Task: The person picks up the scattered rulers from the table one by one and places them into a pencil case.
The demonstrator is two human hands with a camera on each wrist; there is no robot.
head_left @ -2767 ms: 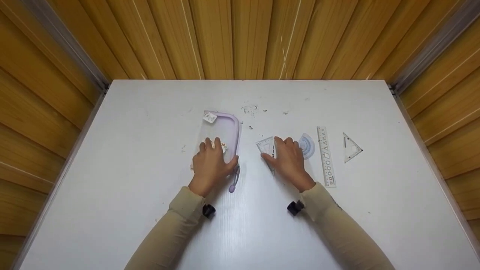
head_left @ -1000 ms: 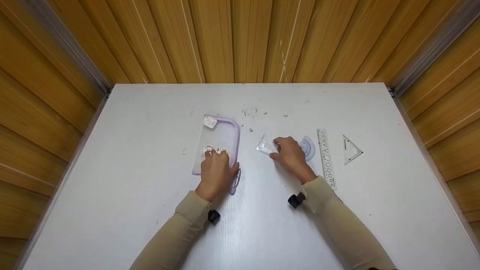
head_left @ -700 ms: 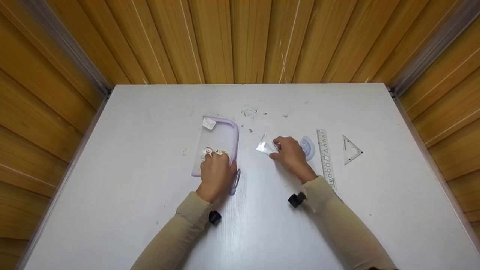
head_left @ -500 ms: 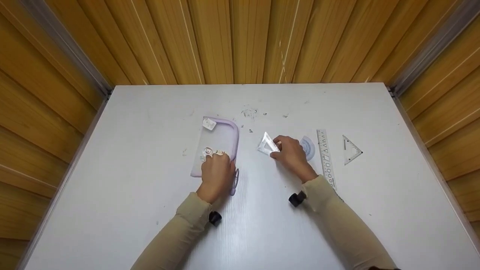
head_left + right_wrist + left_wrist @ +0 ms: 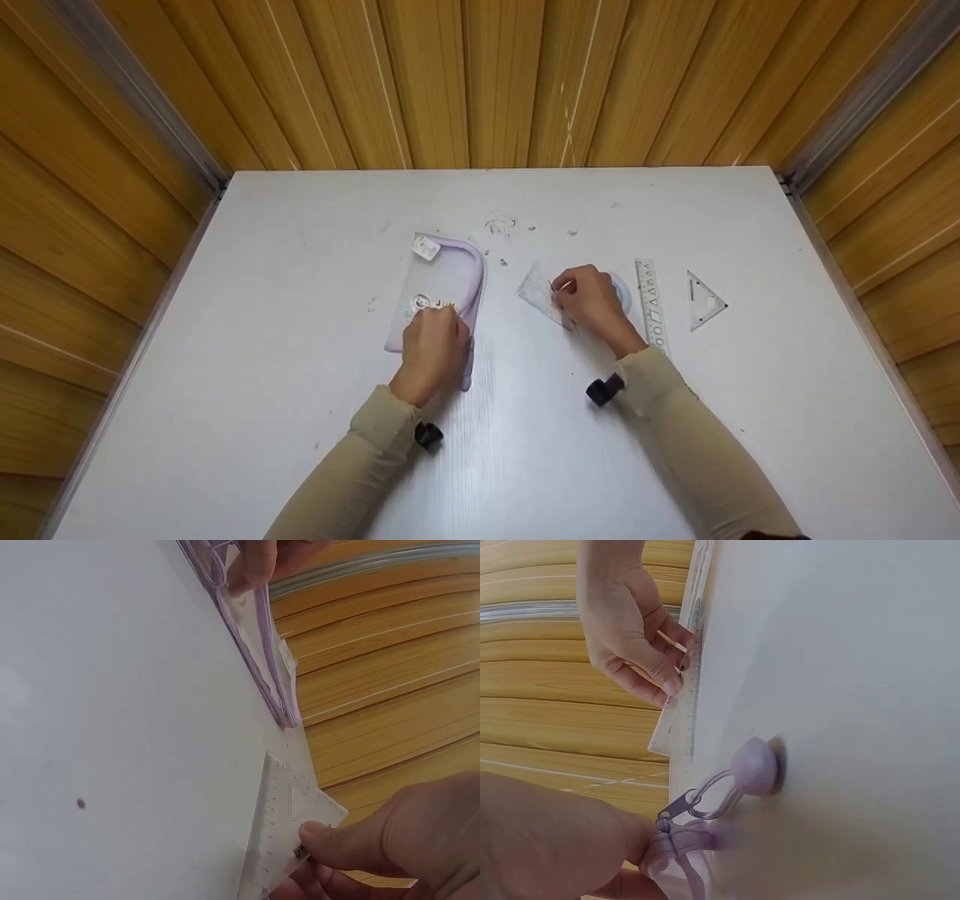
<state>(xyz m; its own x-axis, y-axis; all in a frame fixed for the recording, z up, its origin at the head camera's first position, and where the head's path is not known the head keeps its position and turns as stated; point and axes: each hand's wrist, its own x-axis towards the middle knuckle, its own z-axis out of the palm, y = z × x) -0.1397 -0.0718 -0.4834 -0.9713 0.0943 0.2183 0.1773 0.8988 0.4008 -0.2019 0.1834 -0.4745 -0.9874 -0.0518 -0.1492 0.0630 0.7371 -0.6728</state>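
Observation:
A clear zip pencil pouch [image 5: 439, 274] with lilac trim and a white tag lies left of the table's middle. My left hand [image 5: 433, 345] grips its upper layer by the zipped edge near the lower right end. The right wrist view shows the lilac edges [image 5: 266, 645] standing apart along that side. A lilac bead [image 5: 754, 766] hangs from the zip pull in the left wrist view. Between thumb and fingers my right hand [image 5: 592, 304] pinches a clear set square [image 5: 536, 291], which is tilted up from the table. That hand partly covers a bluish protractor [image 5: 625, 294].
To the right lie a clear stencil ruler [image 5: 647, 296] and a smaller set square [image 5: 694, 304]. Dark specks mark the white table [image 5: 300, 262]. Wood-panelled walls [image 5: 495, 82] stand behind it and at both sides.
The left hand has curled its fingers from lying flat on the pouch to gripping its edge, and the edge has lifted. The right hand has raised and tilted the set square.

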